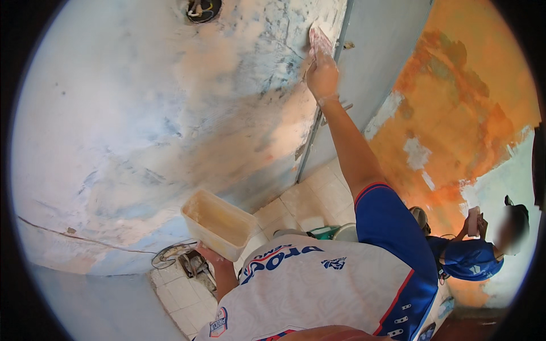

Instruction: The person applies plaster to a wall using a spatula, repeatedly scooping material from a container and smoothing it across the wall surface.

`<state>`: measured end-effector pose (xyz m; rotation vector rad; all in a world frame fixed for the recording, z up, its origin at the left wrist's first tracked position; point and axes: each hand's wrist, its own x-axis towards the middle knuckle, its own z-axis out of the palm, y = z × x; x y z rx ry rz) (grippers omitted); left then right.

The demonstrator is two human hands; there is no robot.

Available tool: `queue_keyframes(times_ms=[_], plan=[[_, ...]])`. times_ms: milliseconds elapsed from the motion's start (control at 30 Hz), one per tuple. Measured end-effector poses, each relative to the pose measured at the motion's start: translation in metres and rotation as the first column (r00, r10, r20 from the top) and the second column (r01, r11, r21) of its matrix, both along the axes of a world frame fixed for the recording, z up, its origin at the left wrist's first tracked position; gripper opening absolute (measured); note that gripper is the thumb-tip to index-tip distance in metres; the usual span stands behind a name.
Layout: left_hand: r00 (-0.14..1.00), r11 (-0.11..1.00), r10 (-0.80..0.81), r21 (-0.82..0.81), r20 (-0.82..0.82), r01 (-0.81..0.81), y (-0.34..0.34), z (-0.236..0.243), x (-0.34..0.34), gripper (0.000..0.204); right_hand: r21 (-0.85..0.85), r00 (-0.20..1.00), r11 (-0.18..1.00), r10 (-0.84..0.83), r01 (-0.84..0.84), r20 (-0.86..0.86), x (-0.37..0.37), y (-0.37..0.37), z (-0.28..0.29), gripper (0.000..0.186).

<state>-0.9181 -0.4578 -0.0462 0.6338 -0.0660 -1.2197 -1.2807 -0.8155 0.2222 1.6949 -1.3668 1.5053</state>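
Note:
High up at the wall's right edge, my right hand (323,77) grips a flat, putty-smeared spreader (320,41) against the patchy white wall (227,102), beside a grey vertical strip. Lower down, my left hand (210,254) holds a cream plastic rectangular tub (219,224) with pale residue inside. My left fingers are partly hidden behind the tub.
A round wall opening with wires (203,8) is above. A co-worker (466,258) in blue holds a pale block (473,221) by the orange wall (432,113). Loose cable (168,256), clutter, and a bucket (344,232) are on the tiled floor (179,304).

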Motion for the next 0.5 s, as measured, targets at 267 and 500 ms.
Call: queue_keyframes(times_ms=[267, 500], plan=[[0.999, 0.999, 0.021, -0.027, -0.026, -0.021, 0.014, 0.011, 0.0, 0.06, -0.031, 0.999, 0.999, -0.044, 0.044, -0.007, 0.002, -0.012, -0.02, 0.041], [0.995, 0.996, 0.066, -0.053, -0.079, -0.07, 0.012, 0.012, 0.002, 0.058, -0.14, 1.0, 0.99, -0.029, 0.028, -0.002, -0.009, 0.019, -0.024, 0.046]])
